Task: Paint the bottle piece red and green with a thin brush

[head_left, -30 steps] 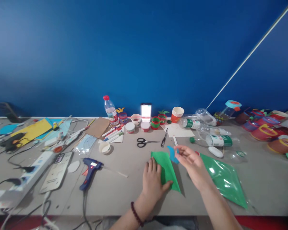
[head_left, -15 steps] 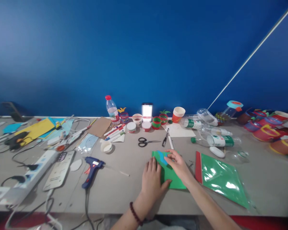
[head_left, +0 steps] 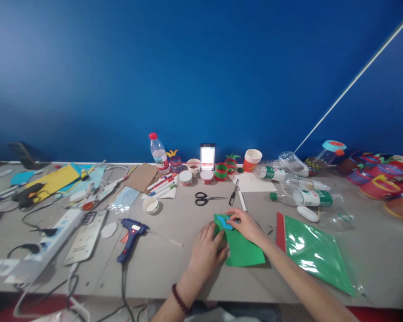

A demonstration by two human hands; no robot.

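Observation:
A sheet of green craft paper [head_left: 244, 251] lies on the table in front of me. On its upper left part is a small cut-out piece of blue paper [head_left: 225, 222]. My right hand [head_left: 246, 224] pinches the right end of this blue piece between thumb and fingers. My left hand [head_left: 204, 247] rests at the green sheet's left edge, its fingers stretched out and a little apart, the tips touching the paper. Just beyond the sheet lie black-handled scissors [head_left: 206, 198], a black pen [head_left: 234, 192] and a white marker [head_left: 242, 200].
Left of my hands lies a blue glue gun [head_left: 131, 237] with its cord, beside a phone [head_left: 86, 239] and a power strip [head_left: 49, 243]. A plastic pack of green sheets [head_left: 317, 252] lies to the right. Plastic bottles [head_left: 312, 197] and paper cups [head_left: 253, 159] are farther back.
My left hand has slid left from lying flat on the green sheet to its edge. The right hand keeps hold of the blue piece, which now sits slightly lower. The view has shifted a little.

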